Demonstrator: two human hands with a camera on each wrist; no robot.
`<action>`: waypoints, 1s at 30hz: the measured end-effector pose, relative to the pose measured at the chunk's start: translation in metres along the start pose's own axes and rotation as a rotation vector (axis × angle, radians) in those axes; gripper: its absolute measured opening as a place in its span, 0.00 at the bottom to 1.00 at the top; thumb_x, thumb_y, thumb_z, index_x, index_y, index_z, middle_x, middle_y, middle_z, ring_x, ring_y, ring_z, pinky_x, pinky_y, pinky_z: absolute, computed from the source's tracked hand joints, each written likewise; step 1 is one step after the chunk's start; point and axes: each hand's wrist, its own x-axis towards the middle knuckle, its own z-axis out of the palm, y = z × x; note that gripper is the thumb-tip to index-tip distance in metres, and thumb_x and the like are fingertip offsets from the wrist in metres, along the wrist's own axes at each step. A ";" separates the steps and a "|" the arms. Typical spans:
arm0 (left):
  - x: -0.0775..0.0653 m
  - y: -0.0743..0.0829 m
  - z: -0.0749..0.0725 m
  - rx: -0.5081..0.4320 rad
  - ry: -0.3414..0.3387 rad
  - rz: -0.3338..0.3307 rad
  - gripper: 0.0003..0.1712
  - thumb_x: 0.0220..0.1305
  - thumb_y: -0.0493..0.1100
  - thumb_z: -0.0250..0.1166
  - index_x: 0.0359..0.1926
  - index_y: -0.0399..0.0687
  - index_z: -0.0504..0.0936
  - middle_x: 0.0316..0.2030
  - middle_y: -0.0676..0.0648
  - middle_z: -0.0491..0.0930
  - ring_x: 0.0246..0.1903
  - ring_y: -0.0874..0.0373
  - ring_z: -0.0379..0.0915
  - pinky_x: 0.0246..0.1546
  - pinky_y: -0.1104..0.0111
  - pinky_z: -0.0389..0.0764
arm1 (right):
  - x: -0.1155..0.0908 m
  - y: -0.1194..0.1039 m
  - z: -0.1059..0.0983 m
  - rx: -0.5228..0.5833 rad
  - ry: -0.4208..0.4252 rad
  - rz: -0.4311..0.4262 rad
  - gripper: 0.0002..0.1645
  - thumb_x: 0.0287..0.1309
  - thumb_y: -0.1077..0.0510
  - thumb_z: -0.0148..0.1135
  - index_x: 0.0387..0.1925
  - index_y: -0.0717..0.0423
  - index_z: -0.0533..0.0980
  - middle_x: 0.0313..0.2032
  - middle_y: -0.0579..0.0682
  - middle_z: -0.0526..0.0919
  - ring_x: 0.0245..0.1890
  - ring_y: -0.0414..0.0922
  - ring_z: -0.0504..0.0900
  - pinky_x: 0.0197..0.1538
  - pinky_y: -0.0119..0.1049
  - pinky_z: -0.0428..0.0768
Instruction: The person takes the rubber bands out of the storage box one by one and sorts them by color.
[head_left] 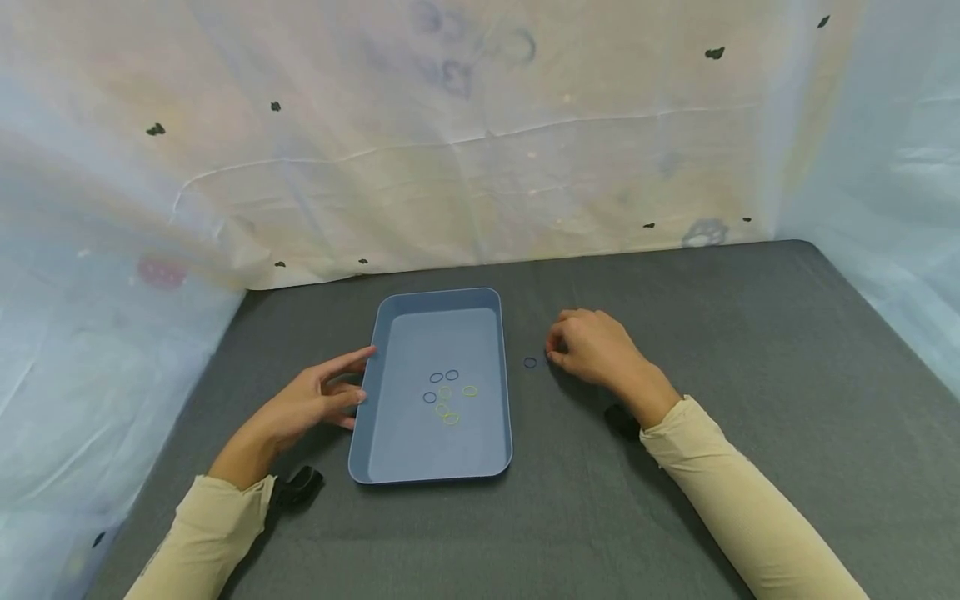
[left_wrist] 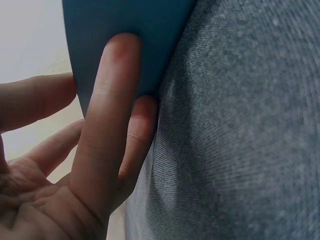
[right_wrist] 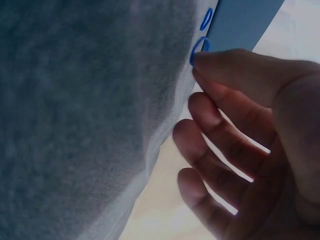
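A blue-grey rectangular tray [head_left: 390, 454] lies on the grey cloth, with three dark blue and several yellow rubber bands [head_left: 469, 391] inside. Spread along its left side, the fingers of my left hand [head_left: 307, 404] touch the outer wall; the left wrist view shows fingertips against the tray wall [left_wrist: 150, 35]. To the right of the tray, my right hand [head_left: 600, 348] pinches a blue rubber band [right_wrist: 193, 53] between thumb and index finger, low over the cloth. Another blue rubber band [head_left: 530, 362] lies on the cloth between that hand and the tray.
Grey cloth [head_left: 750, 350] covers the table. A pale, patterned sheet [head_left: 480, 167] hangs behind the far edge, with bluish sheeting [head_left: 67, 375] at the sides. Dark wrist-worn devices [head_left: 298, 487] sit under the wrists, close over the cloth.
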 end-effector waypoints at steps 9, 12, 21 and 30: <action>-0.001 -0.001 0.000 -0.004 -0.002 0.003 0.42 0.70 0.45 0.63 0.79 0.55 0.53 0.76 0.33 0.49 0.63 0.37 0.69 0.41 0.57 0.86 | 0.000 -0.001 0.003 -0.015 -0.018 0.001 0.02 0.58 0.54 0.71 0.30 0.46 0.86 0.35 0.45 0.82 0.31 0.44 0.78 0.46 0.48 0.77; -0.001 -0.001 0.000 -0.007 -0.004 0.002 0.42 0.71 0.45 0.63 0.79 0.55 0.53 0.76 0.33 0.49 0.63 0.38 0.69 0.41 0.57 0.86 | 0.001 -0.002 0.003 -0.022 -0.024 0.006 0.03 0.59 0.54 0.70 0.31 0.47 0.86 0.35 0.46 0.83 0.31 0.44 0.78 0.45 0.48 0.77; -0.001 -0.001 0.000 -0.006 -0.002 0.002 0.42 0.71 0.45 0.63 0.79 0.56 0.53 0.76 0.33 0.48 0.64 0.36 0.67 0.42 0.57 0.85 | 0.002 -0.002 0.001 -0.021 0.015 0.011 0.04 0.58 0.53 0.71 0.32 0.47 0.87 0.35 0.47 0.83 0.35 0.48 0.80 0.44 0.49 0.79; -0.001 0.001 0.000 -0.002 -0.009 -0.003 0.42 0.71 0.45 0.62 0.79 0.56 0.52 0.77 0.34 0.48 0.65 0.35 0.66 0.42 0.57 0.85 | 0.002 -0.010 -0.006 0.021 0.145 -0.024 0.04 0.57 0.54 0.72 0.34 0.49 0.87 0.38 0.47 0.84 0.40 0.50 0.81 0.49 0.51 0.78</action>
